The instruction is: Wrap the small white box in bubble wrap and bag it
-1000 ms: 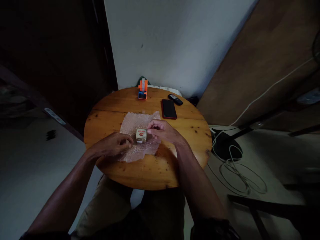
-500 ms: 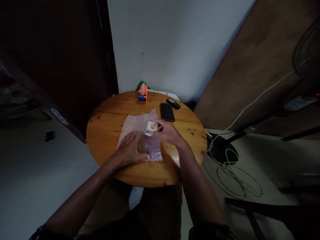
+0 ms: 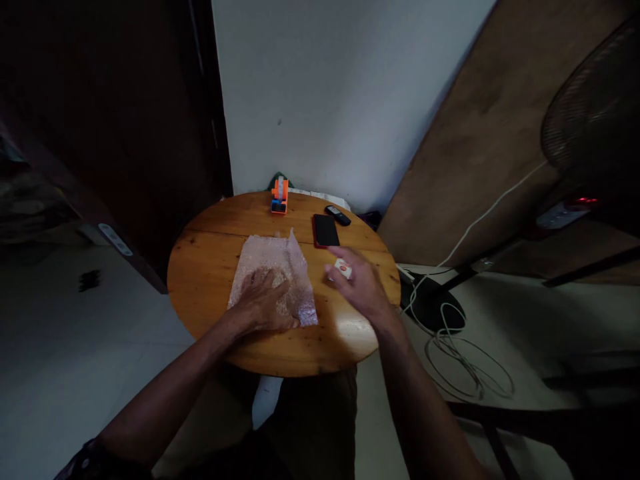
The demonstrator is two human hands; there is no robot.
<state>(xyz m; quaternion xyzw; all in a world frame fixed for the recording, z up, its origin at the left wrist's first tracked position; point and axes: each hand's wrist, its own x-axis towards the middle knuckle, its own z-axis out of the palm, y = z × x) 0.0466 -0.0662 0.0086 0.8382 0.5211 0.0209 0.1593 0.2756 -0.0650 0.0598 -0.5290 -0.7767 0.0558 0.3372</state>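
A sheet of bubble wrap (image 3: 280, 267) lies on the round wooden table (image 3: 215, 267). My left hand (image 3: 263, 303) rests flat on the sheet's near part, fingers spread. My right hand (image 3: 357, 287) hovers over the table to the right of the sheet, holding a small white box with a red mark (image 3: 343, 268) in its fingers. The far right corner of the sheet stands up a little.
At the back of the table stand an orange tape dispenser (image 3: 279, 195), a dark phone in a red case (image 3: 325, 231) and a small black remote (image 3: 338, 215). Cables (image 3: 460, 353) coil on the floor to the right. A fan (image 3: 595, 133) looms at upper right.
My right hand lifted the small box off the bubble wrap and carried it right, past the sheet's edge. My left hand moved onto the sheet and flattened on it.
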